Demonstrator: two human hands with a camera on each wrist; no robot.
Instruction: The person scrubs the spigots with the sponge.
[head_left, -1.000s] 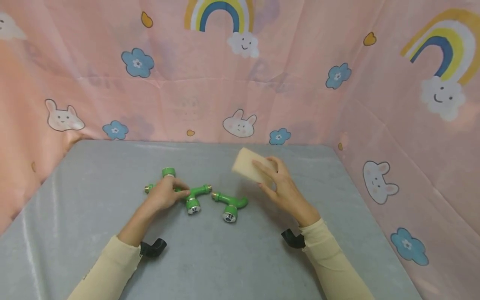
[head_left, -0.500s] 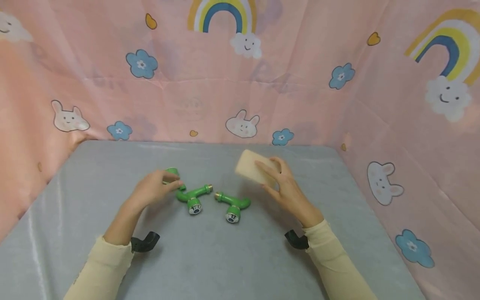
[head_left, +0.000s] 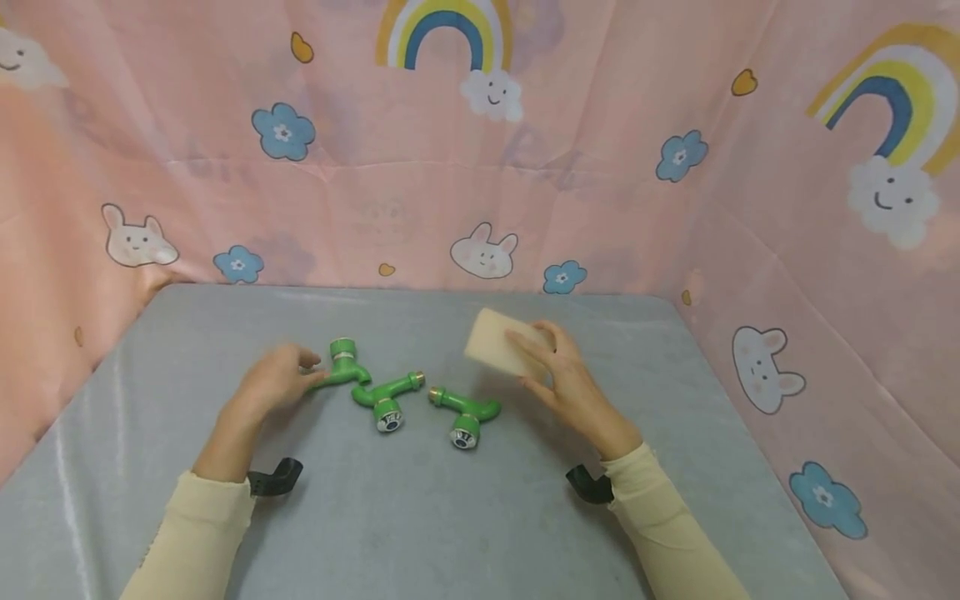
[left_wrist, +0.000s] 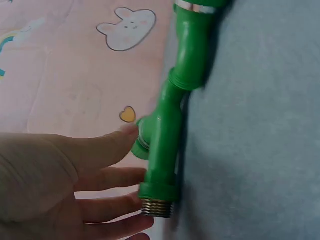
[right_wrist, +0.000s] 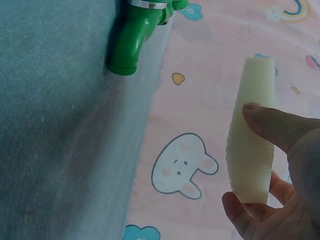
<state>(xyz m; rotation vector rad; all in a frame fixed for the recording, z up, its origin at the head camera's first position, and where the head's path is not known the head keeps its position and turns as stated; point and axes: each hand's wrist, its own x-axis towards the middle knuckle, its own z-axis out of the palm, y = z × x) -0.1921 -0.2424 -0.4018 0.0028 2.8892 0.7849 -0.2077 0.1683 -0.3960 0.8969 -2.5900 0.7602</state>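
Three green faucets lie on the grey cloth. The left faucet (head_left: 342,367) has its cap toward the back; the middle faucet (head_left: 388,400) and the right faucet (head_left: 463,412) have silver-faced caps toward the front. My left hand (head_left: 273,379) is at the threaded end of the left faucet, thumb and fingers fairly straight. In the left wrist view its thumb lies beside that faucet's (left_wrist: 162,140) cap, and the fingertips end behind its body; contact is unclear. My right hand (head_left: 573,387) holds a cream sponge (head_left: 501,340) above the cloth, pinched between thumb and fingers.
A grey cloth (head_left: 435,517) covers the table. Pink printed curtains (head_left: 337,192) stand along its back and sides. A black wrist mount (head_left: 277,477) sticks out from the left sleeve, another black mount (head_left: 588,485) from the right.
My left hand has moved left, off the middle faucet and along the left one, uncovering it. The faucets stay in place. My right hand holds the sponge nearly still.
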